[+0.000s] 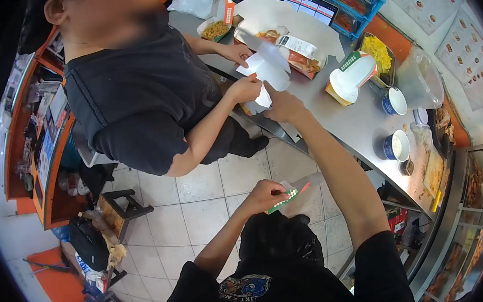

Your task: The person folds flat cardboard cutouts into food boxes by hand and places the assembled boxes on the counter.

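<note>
My left hand (269,194) is closed on a folded food carton (284,201) with a green-and-white patterned edge, low over the tiled floor. My right hand (283,107) reaches forward and pinches the lower edge of an unfolded white paper carton (269,68). A co-worker facing me has both hands on that same carton, one at its left side and one near its lower flap. Part of my right fingers is hidden behind the white flap. On the counter beside it stands an open carton (345,86) with a white inside.
The steel counter (359,136) carries blue-and-white cups (393,102), a tray of yellow food (377,52), a carton of rice (216,30), a large box with food and a receipt (300,45), and a tablet (309,6). A small stool (118,209) stands at left. Fried food fills a glass case (473,218) at right.
</note>
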